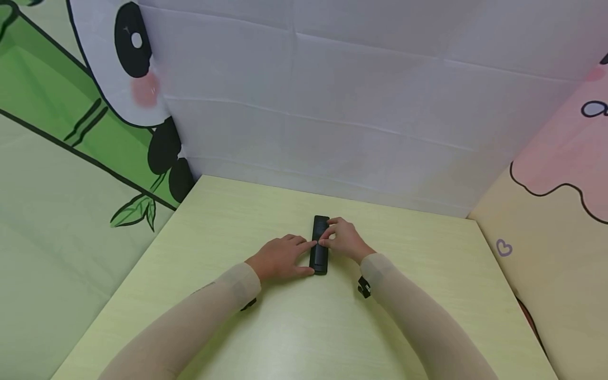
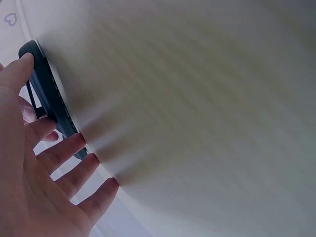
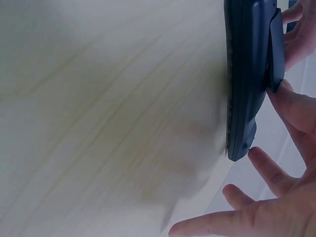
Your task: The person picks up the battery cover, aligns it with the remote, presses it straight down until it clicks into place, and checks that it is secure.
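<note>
The right hand [image 1: 348, 240] seems to be pinching the raised flap [image 3: 278, 47], fingertips partly hidden; beneath that grip the black remote [image 1: 320, 260] is lying on the table [image 1: 294, 338]; the left hand [image 1: 280, 257], fingers extended, is touching it opposite.

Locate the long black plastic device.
Head view: the device lies on the pale yellow wood-grain tabletop, below and slightly right of centre, between the left hand and right hand, both touching it.

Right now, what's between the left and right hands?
A long black device, lying on the table between the left hand and right hand: head view. The right wrist view shows its flap raised at one end.
</note>
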Motion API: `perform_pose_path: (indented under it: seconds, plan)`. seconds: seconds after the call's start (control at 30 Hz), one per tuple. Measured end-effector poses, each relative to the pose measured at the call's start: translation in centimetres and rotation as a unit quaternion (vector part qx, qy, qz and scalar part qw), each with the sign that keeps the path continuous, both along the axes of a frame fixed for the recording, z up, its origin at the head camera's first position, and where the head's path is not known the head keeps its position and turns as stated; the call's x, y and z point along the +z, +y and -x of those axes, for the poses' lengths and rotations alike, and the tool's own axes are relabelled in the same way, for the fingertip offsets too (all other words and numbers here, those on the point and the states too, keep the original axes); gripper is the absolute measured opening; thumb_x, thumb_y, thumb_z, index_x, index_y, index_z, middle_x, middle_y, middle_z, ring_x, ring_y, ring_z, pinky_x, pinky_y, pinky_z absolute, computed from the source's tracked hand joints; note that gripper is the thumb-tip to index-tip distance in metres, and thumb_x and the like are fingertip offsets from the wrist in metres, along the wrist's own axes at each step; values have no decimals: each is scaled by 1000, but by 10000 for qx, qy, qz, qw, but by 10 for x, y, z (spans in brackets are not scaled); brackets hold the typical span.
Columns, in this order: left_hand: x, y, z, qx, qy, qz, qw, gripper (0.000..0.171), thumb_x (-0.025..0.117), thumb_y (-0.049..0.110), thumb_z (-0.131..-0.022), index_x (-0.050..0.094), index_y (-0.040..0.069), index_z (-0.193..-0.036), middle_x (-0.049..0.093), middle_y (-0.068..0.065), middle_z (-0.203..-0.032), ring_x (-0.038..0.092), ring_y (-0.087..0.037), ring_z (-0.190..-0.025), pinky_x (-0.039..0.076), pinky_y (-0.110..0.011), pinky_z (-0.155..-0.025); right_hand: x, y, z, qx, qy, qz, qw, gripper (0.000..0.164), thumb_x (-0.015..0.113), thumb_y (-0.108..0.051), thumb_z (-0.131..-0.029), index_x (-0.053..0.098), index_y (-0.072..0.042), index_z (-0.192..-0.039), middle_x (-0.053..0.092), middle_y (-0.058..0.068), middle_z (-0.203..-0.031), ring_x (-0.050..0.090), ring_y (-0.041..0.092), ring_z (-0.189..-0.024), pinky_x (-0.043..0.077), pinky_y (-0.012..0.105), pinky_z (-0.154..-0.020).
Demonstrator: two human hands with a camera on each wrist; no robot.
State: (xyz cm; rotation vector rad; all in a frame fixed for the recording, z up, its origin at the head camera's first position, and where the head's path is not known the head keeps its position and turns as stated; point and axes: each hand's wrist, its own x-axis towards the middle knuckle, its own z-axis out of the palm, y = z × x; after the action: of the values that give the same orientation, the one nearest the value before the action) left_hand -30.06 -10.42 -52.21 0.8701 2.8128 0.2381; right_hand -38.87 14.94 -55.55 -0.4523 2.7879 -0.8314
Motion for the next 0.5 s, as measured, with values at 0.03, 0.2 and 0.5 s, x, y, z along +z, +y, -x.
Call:
perform_pose_path:
  seconds: [0.03, 0.2, 0.5]
  plan:
    - [0, 0, 0, 3, 6, 9, 10000, 87, 67, 72, -113, 46, 27, -184, 62, -11, -177, 57, -37, -168, 55, -59, -134, 7, -2, -5, 7, -15, -5, 10000, 10, 90, -29, -108, 96, -21, -105, 60, 18, -177, 55, 53, -165, 49, 70, -136]
    - [1, 0, -1, 4, 20, -14, 10000, 86, 68, 72, -112, 48, 27, -183, 63, -11, -176, 58, -37, -167, 56, -59, -133, 38, -10, -31, -51, -52, 96, 9999, 13, 86, -23, -111, 95, -14, -108, 58, 23, -177, 54, 57, -165, 47, 69, -138]
    - [3, -1, -2, -14, -1, -70, 10000, 85, 68, 70, -113, 49, 27, -182, 63, -11, -175, 58, -39, -166, 56, -60, -133, 53, -17, -47, -270, -104, -34, 9996, 14, 85, -23, -112, 95, -13, -109, 57, 15, -180, 53, 51, -168, 43, 81, -136]
